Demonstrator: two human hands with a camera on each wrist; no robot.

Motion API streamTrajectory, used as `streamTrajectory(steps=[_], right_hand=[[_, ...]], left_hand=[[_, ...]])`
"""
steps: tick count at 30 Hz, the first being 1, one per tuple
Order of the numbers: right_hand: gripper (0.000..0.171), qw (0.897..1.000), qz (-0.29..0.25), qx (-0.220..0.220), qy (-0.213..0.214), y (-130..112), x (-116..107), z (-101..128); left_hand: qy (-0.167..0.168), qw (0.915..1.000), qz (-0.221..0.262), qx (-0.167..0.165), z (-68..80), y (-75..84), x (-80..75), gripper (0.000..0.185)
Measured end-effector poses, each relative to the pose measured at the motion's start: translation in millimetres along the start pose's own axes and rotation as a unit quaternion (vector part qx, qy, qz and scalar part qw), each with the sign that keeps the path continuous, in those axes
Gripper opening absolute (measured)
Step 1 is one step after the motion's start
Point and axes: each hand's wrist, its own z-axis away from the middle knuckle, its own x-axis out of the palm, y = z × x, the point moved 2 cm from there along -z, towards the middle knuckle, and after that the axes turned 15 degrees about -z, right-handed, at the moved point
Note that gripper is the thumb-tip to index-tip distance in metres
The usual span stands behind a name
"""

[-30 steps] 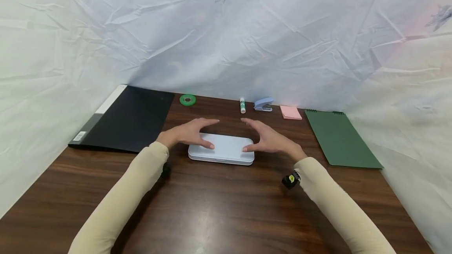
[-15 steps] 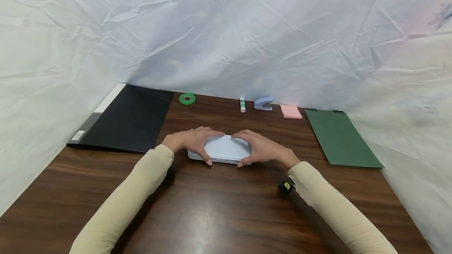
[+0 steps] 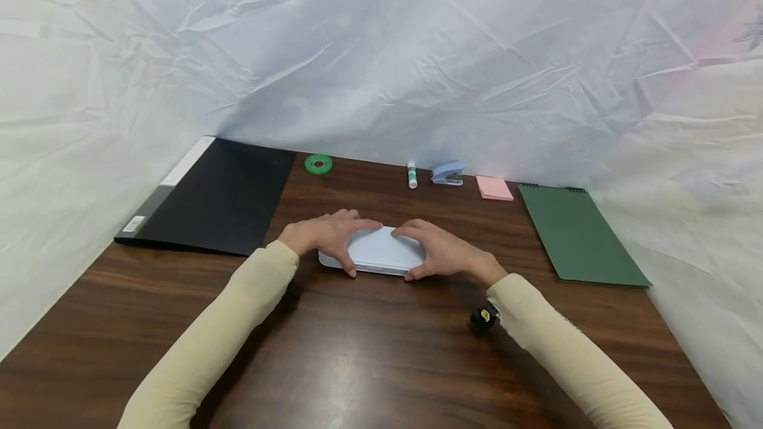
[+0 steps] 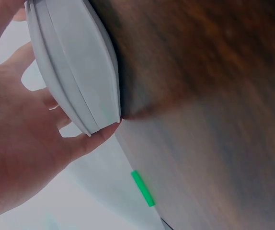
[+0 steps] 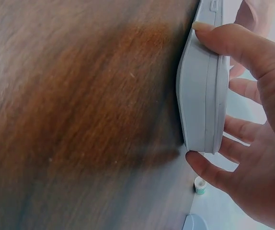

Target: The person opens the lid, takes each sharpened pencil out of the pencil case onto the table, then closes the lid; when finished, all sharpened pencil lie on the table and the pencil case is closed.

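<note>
A flat white pencil case lies lengthwise across the middle of the dark wooden table, its lid down. My left hand holds its left end, thumb at the front side and fingers reaching over to the back. At the other end my right hand grips it the same way. In the left wrist view, a finger touches the bottom corner of the case. The right wrist view shows the thumb pressed to the front side of the case, near a small latch. Part of the lid is hidden by both hands.
Along the back stand a green tape roll, a glue stick, a blue stapler and pink sticky notes. A black folder lies left, a green spiral notebook right. A pale sheet hangs behind.
Both hands have come down from above the case onto its two ends, thumbs moving from over the lid to the front side. The case has stayed nearly in place.
</note>
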Motion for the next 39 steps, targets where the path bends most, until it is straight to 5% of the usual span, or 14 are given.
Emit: streamTrajectory(steps=[39], right_hand=[[0.082, 0.998, 0.057, -0.015, 0.015, 0, -6, -5]], left_hand=[[0.000, 0.9992, -0.025, -0.031, -2.7, 6.8, 1.2, 0.096]])
